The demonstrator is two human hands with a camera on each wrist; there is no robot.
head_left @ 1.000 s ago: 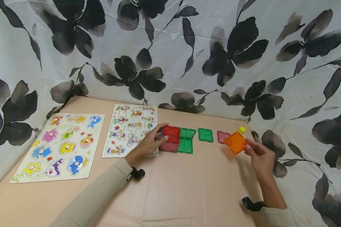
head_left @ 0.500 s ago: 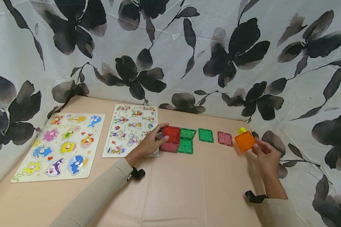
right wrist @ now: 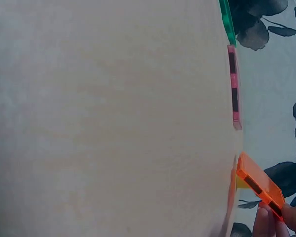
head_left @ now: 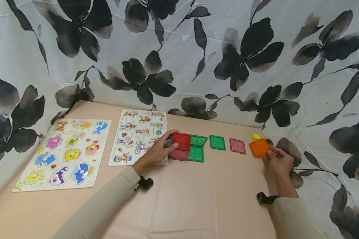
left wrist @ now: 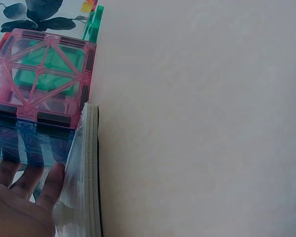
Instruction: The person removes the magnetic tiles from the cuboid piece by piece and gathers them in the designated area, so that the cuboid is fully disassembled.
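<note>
My left hand [head_left: 159,149] grips a box of see-through magnetic tiles, thumb at its front edge. The box shows a red top tile [head_left: 180,142] and a pink front tile [left wrist: 44,74]; in the left wrist view my fingertips lie against its blue side tile [left wrist: 29,140]. Green tiles [head_left: 195,153] adjoin the box on the right. Between thumb and fingers, my right hand [head_left: 280,161] pinches an orange square magnetic tile [head_left: 259,148] by its near right corner. That tile tilts close over the table in the right wrist view [right wrist: 260,182].
Right of the box, a green square tile [head_left: 217,142] and a pink square tile [head_left: 237,146] lie apart in a row. A small yellow round piece [head_left: 255,137] stands behind the orange tile. Two picture puzzle boards [head_left: 103,146] lie at the left, before a flowered cloth backdrop [head_left: 194,83].
My right hand has carried the orange tile rightward, away from the pink square, and tipped it flatter. The left hand and the tile box stay in place.
</note>
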